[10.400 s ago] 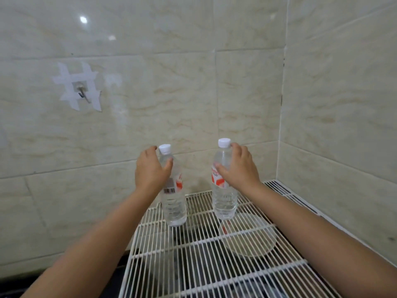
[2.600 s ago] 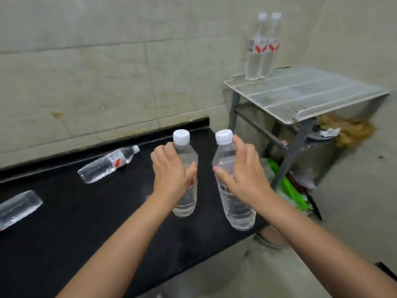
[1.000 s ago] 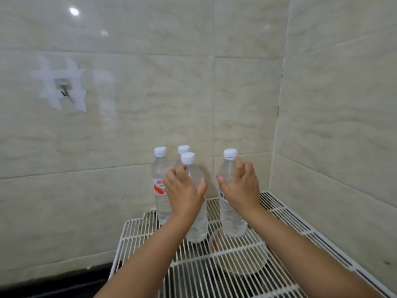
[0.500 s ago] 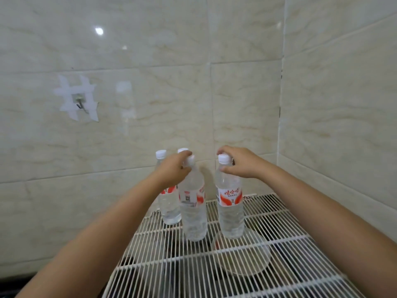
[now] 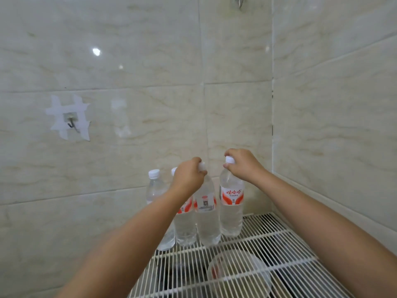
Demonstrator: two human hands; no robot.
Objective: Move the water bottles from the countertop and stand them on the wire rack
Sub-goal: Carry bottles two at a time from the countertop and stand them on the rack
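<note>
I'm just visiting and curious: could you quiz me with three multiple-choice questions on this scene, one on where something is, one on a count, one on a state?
1. Where do the clear plastic water bottles with white caps stand?
A. on the white wire rack
B. on the floor
C. in a sink

2. How many bottles are on the rack?
A. two
B. four
C. six

3. What are the hands doing?
A. hanging idle
B. pressing the wall
C. gripping bottle tops

Answers:
1 A: the bottle bases sit on the rack's wires, near the tiled wall.
2 B: four bottles stand in a row.
3 C: the left hand and right hand each curl round a bottle's cap end.
</note>
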